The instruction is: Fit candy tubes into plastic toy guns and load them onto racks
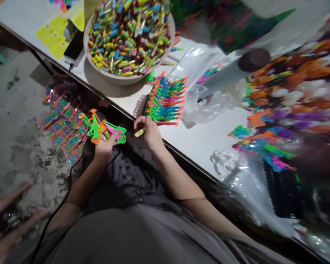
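Note:
My left hand (105, 146) is closed around a bunch of flat plastic toy pieces (96, 128) in orange, green and pink; some look like little bicycles. A few small tubes show among them. To its right, my right hand (151, 135) pinches a small tube with a yellow label (139, 132) just off the table's front edge. Right beyond that hand stands a row of colourful plastic pieces (167, 101), packed side by side in orange, green, blue and pink. My two hands are apart from each other.
A round tub (115, 79) heaped with small wrapped tubes stands on the white table (192, 143). A phone (74, 47) with a cable lies beside it. Plastic bags (209, 110) and loose coloured pieces (260, 119) spread rightward. Filled packets (67, 124) hang left; another person's limbs (11, 198) show lower left.

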The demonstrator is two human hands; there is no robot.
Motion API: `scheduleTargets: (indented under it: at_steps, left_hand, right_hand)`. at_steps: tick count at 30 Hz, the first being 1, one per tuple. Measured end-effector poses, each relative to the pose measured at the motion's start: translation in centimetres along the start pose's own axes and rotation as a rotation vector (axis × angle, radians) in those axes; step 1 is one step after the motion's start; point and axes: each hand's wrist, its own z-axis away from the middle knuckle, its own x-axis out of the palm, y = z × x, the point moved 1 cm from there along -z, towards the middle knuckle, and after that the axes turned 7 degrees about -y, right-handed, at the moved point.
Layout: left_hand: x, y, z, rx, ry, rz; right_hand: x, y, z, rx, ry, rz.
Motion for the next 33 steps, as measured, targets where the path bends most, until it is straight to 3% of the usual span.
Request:
scheduleTargets:
  at_steps: [3, 10, 17, 28, 33]
  left_hand:
    - [0.3, 0.3, 0.5, -0.007, 0.056, 0.076]
    - [0.9, 0.1, 1.0, -0.040, 0.073, 0.044]
    - [1.1, 0.0, 0.8, -0.055, 0.119, -0.045]
    - [0.1, -1.4, 0.4, 0.052, 0.130, -0.220]
    - [0.3, -0.4, 0.9, 0.025, 0.109, -0.303]
  right_hand:
    - [0.9, 1.2, 0.7, 0.105, 0.068, -0.147]
    - [1.6, 2.8, 1.9, 0.121, 0.043, -0.380]
    - [0.9, 4.1, 2.4, 0.120, 0.037, -0.149]
    - [0.8, 4.3, 2.7, -0.152, 0.079, 0.170]
    - [1.2, 5.6, 3.3, -0.102, 0.022, 0.241]
